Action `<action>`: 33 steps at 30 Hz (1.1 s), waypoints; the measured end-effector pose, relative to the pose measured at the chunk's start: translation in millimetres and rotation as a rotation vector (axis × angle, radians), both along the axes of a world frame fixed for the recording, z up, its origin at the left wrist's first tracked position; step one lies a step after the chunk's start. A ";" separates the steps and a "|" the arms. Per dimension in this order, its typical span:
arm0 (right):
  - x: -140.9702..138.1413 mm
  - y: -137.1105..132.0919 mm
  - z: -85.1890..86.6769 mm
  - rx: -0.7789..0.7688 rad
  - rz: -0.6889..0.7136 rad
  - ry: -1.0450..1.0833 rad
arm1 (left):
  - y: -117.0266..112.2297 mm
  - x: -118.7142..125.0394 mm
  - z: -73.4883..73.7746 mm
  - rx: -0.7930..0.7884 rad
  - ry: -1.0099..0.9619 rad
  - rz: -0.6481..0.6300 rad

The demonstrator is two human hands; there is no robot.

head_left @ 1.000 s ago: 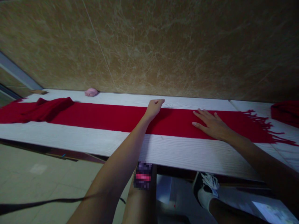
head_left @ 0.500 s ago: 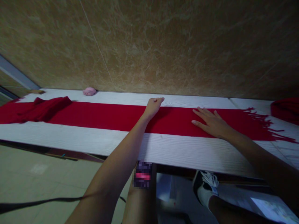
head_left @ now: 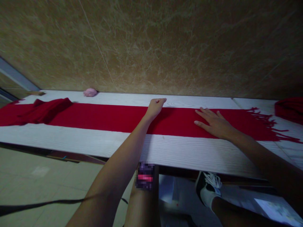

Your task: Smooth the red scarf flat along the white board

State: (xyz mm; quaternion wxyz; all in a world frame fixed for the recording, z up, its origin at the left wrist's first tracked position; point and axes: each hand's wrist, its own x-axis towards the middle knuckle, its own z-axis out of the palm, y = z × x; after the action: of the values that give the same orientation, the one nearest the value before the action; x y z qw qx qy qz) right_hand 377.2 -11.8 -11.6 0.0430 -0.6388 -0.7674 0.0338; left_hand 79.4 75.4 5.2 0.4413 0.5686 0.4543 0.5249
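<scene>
"Brown and marbled, the wall (head_left: pixel 151 47) fills the top. What's below it?"

"A white table (head_left: pixel 184 151), running from side to side."

"And on that?"

"A red scarf (head_left: pixel 106 116), stretched lengthwise along the table, flat through the middle and beneath both hands. Its left part is bunched into folds; its right end finishes in a fringe (head_left: pixel 262 119)."

"What's beside it?"

"More red cloth (head_left: pixel 290 108), heaped near the fringe and cut off by the right edge of view."

"How are the hands?"

"The right hand (head_left: pixel 213 123) is released, palm down on the scarf, fingers spread. The left hand (head_left: pixel 155 108) is clenched over the scarf's far edge; whether it pinches anything, I can't tell."

"Smallest thing?"

"A pink lump (head_left: pixel 90 92) by the wall, behind the scarf."
</scene>
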 end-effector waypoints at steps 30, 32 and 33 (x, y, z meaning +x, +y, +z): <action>5.8 2.3 -5.3 0.039 0.024 0.041 | 1.7 0.6 -0.2 -0.048 -0.051 0.010; 5.7 2.5 -5.0 0.046 0.034 0.042 | 1.7 0.4 -0.1 -0.049 -0.068 0.008; 5.3 2.4 -4.6 0.043 0.035 0.040 | 1.8 0.3 -0.1 -0.045 -0.067 0.004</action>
State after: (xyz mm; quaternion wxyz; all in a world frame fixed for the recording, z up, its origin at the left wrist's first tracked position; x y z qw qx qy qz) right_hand 382.5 -9.4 -16.2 0.0713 -0.6235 -0.7780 0.0306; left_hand 79.8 77.2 5.2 0.4678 0.5397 0.4521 0.5344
